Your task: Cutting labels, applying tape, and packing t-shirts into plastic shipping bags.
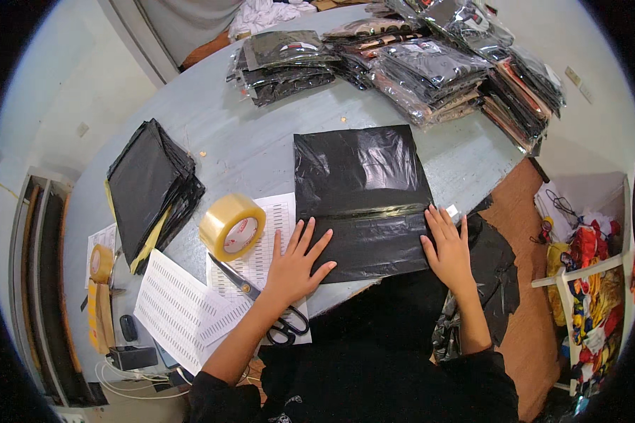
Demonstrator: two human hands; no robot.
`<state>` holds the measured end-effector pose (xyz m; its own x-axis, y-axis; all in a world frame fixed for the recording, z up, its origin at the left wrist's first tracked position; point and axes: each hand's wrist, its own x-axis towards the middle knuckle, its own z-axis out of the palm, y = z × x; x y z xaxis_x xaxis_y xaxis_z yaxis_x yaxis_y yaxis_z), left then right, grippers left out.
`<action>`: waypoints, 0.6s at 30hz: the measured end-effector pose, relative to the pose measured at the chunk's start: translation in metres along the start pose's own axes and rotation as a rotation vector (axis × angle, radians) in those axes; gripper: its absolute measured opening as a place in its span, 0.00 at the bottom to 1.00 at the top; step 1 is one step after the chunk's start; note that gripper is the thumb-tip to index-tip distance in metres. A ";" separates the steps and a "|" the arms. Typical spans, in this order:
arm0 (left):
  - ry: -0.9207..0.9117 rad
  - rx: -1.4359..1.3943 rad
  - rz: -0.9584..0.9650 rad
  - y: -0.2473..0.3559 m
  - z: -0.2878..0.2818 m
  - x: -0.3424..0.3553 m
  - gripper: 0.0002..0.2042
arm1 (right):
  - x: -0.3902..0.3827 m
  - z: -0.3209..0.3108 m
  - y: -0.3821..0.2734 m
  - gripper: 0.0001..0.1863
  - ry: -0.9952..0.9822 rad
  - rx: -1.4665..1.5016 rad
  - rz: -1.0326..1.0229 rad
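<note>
A black plastic mailing bag (pixel 363 173) lies flat on the table in front of me, with a crease running across its middle. My left hand (pixel 298 264) rests with spread fingers on the bag's lower left edge. At its right edge my right hand (pixel 446 247) lies with fingers stretched out. Beside my left hand are a large roll of clear tape (pixel 216 224) and printed sheets (pixel 180 299). A pair of scissors (pixel 238 282) lies partly under my left forearm.
A stack of black bags (pixel 152 183) lies at left. Piles of clothes in clear packaging (pixel 430 70) fill the table's far right. Near the left edge are a smaller tape roll (pixel 100 262), a computer mouse (pixel 128 328) and cables. A shelf of colourful cloth (pixel 593 303) stands right.
</note>
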<state>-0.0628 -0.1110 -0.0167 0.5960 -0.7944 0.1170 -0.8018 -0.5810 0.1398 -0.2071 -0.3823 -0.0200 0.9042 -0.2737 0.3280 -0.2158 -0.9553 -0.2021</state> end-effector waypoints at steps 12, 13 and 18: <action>0.009 -0.254 0.146 -0.028 -0.015 0.002 0.22 | 0.017 -0.021 0.060 0.27 -0.230 0.445 -0.175; 0.011 -0.258 0.149 -0.031 -0.021 0.004 0.22 | 0.019 -0.024 0.065 0.27 -0.246 0.475 -0.245; -0.098 -0.322 0.251 -0.041 -0.040 0.007 0.28 | 0.026 -0.042 0.055 0.30 -0.321 0.410 -0.310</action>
<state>-0.0242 -0.0858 0.0178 0.3647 -0.9263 0.0946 -0.8577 -0.2947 0.4213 -0.2109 -0.4465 0.0158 0.9820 0.1190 0.1469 0.1776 -0.8468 -0.5013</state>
